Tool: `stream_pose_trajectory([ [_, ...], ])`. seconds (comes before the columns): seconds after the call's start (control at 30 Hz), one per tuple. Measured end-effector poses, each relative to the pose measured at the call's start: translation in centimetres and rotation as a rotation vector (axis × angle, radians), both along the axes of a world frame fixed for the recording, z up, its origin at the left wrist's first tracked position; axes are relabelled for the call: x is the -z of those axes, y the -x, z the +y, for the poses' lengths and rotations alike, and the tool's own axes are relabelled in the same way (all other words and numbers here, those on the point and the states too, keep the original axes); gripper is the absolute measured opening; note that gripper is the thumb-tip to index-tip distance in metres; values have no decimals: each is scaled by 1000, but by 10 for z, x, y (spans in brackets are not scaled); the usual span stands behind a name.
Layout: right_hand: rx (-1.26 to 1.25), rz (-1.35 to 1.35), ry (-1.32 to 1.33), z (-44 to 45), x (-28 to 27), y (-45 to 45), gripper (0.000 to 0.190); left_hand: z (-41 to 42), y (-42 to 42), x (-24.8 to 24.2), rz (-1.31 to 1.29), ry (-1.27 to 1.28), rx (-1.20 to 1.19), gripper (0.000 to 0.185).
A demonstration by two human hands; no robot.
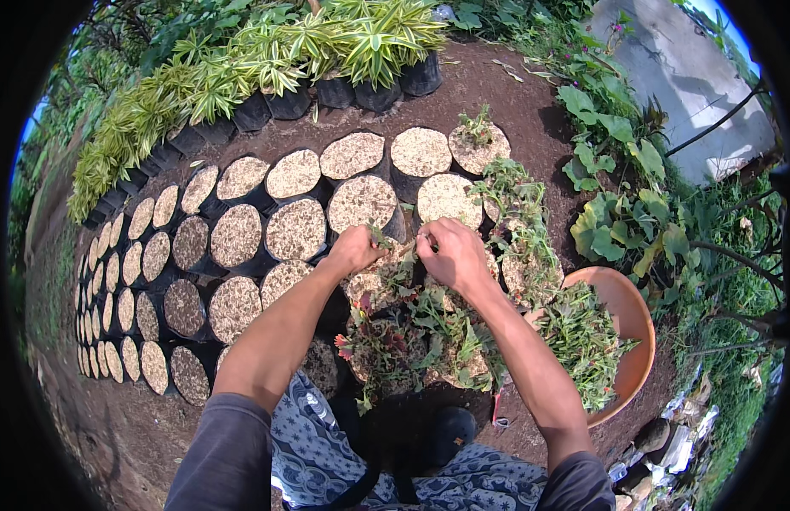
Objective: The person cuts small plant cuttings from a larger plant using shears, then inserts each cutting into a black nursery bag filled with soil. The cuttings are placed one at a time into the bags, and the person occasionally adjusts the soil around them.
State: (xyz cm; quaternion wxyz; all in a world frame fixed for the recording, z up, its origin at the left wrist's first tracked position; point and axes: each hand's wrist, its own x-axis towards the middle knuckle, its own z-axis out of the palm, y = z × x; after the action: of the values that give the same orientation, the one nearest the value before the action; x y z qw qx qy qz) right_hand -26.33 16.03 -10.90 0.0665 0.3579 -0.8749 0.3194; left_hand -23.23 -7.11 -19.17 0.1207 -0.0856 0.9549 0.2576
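My left hand (357,250) pinches a small leafy cutting (383,243) above a black grow bag filled with pale, chaff-topped soil (369,281). To its right, my right hand (455,252) has thumb and fingers drawn together over the same group of bags; what they hold, if anything, is hidden. Just in front of it is another filled grow bag (449,197). Leafy cuttings with reddish flowers (385,345) lie across the bags nearest me, partly below my forearms. More wilted greenery (523,236) covers bags on the right.
An orange basin (637,319) heaped with green cuttings (583,338) stands at the right. Rows of filled bags (235,236) stretch left. Striped-leaf potted plants (293,57) line the back. Red-handled scissors (498,409) lie near my foot. Stones and plastic litter (676,447) sit lower right.
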Motion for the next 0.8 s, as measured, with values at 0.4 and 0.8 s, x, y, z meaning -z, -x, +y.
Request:
stream_pose_trajectory([
  [0.4,20,-57,68,-2,3,-11,17,6,-6,-20,-24,-46,-34,27],
  [0.8,-136,-118,-136,-3,17,-19,11,12,-15,-5,31,32,-41,21],
])
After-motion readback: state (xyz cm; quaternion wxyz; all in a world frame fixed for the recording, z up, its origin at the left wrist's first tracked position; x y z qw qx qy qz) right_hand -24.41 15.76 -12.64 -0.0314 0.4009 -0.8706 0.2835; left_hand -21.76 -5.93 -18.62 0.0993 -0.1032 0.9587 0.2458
